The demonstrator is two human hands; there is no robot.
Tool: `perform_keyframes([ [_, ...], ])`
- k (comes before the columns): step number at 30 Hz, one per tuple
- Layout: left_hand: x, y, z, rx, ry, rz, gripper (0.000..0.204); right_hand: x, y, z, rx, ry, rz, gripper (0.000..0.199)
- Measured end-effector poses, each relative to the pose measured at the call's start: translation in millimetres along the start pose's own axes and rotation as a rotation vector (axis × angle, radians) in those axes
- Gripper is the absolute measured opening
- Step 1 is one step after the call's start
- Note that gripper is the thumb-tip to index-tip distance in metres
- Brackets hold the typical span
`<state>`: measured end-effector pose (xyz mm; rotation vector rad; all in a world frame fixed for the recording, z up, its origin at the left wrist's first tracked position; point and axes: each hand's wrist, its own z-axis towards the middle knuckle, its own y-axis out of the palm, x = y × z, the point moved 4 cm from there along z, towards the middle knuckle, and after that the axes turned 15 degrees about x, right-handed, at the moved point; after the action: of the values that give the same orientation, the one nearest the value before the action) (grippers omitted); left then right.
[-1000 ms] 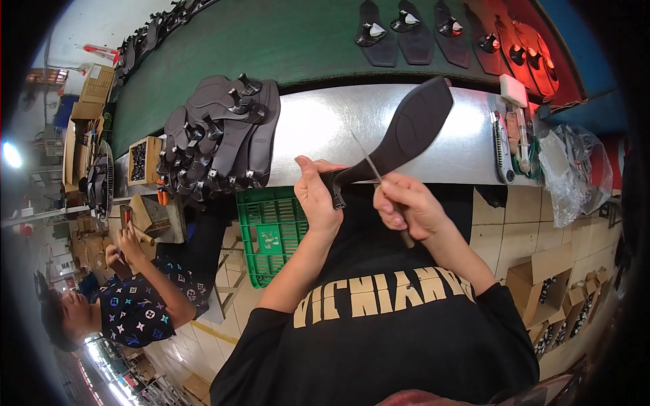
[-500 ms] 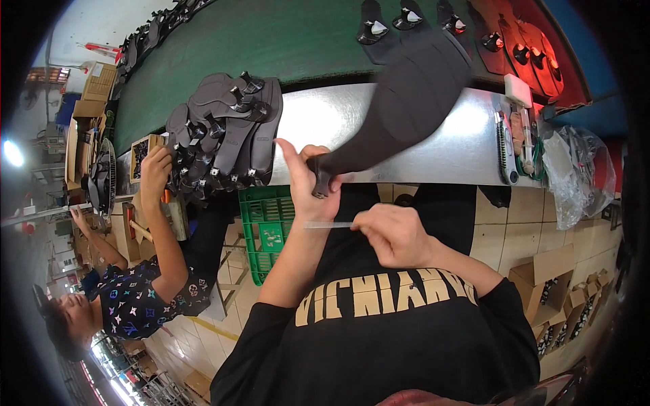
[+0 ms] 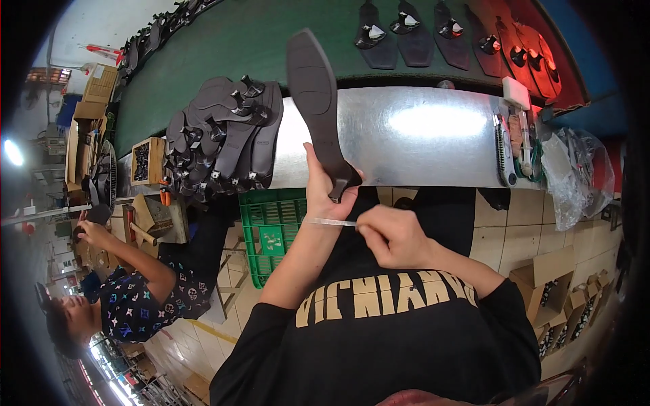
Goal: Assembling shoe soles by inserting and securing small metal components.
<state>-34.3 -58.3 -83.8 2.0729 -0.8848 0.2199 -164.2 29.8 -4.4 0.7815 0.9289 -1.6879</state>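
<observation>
A black shoe sole with a small heel (image 3: pixel 313 84) stands nearly upright in front of me, its broad toe end away from me over the metal strip of the bench. My left hand (image 3: pixel 323 193) holds it by the heel end, the heel lying across the palm. In my right hand (image 3: pixel 395 233) the fingers are closed on a thin, pale, see-through strip (image 3: pixel 330 222). Its free end reaches left over my left wrist; whether it touches the skin I cannot tell. A pile of similar heeled soles (image 3: pixel 227 135) lies to the left on the bench.
Several soles (image 3: pixel 414 37) lie on the green belt (image 3: pixel 237 34). A utility knife (image 3: pixel 505 152), a white block (image 3: pixel 516 92) and plastic bags (image 3: pixel 575 169) are at right. Below are a green crate (image 3: pixel 261 250) and cardboard boxes (image 3: pixel 552 291). A co-worker (image 3: pixel 149 287) sits at left, by a wooden box (image 3: pixel 147 162).
The sole has swung from leaning right to nearly upright, farther left, still in my left hand. My right hand has barely moved. The co-worker's hand has left the wooden box.
</observation>
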Motion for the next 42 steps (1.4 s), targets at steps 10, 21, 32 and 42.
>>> perform_keyframes([
  [10, -16.8, 19.6, -21.7, 0.313, 0.059, 0.1, 0.045, 25.8, -6.0, 36.0, 0.337, 0.078, -0.093, 0.013],
  [21, -26.5, 11.8, -1.7, 0.296, 0.116, 0.176, 0.04, 31.4, -5.9, 37.3, 0.273, -0.145, -0.284, 0.007],
  [32, 14.0, 29.6, -27.1, 0.026, 0.383, 0.263, 0.01, 39.0, -16.6, 52.9, 0.117, 0.304, 0.097, 0.016],
  [42, 286.3, -19.3, -64.0, 0.48, 1.046, 0.728, 0.019, 80.2, -103.8, 52.6, 0.368, 0.433, -0.099, 0.031],
])
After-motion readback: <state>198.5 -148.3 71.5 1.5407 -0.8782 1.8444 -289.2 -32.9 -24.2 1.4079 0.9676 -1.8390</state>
